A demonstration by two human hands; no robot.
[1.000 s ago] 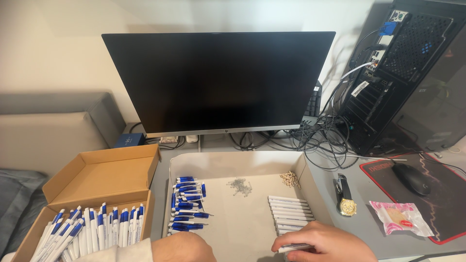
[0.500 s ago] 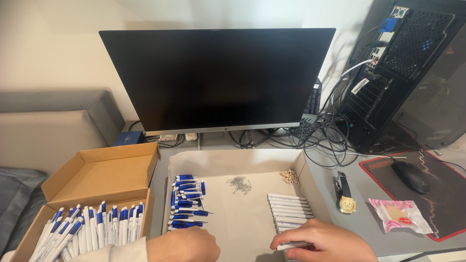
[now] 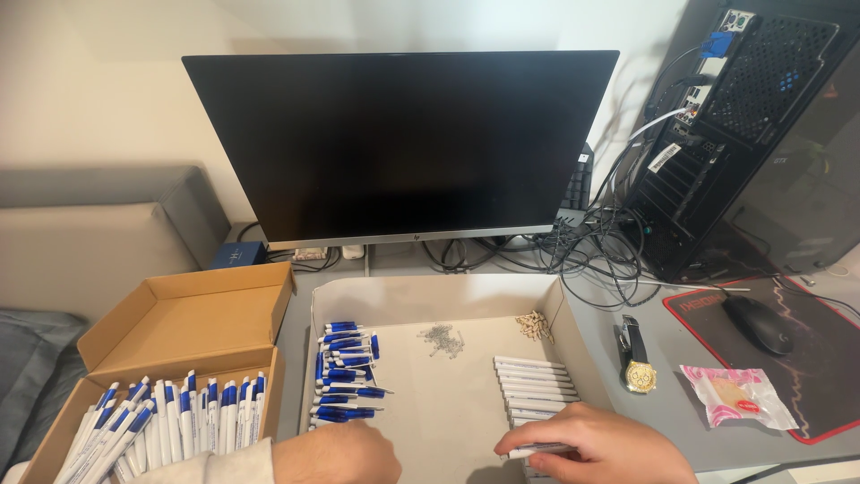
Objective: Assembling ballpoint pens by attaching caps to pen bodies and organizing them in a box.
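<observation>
My right hand rests at the near right of a shallow white tray, its fingers pinching a white pen barrel at the near end of a row of white pen barrels. My left hand, in a pale sleeve, lies curled at the tray's near edge, just below a pile of blue pen caps and clips. Whether it holds anything is hidden. A small heap of metal springs and a cluster of small tan parts lie further back in the tray.
An open cardboard box at the left holds several assembled blue-and-white pens. A dark monitor stands behind the tray. To the right are a wristwatch, a pink wrapped snack, a mouse on a mat, cables and a computer tower.
The view has tilted slightly, and both hands have shifted a little at the tray's near edge. My right hand still grips the white barrel.
</observation>
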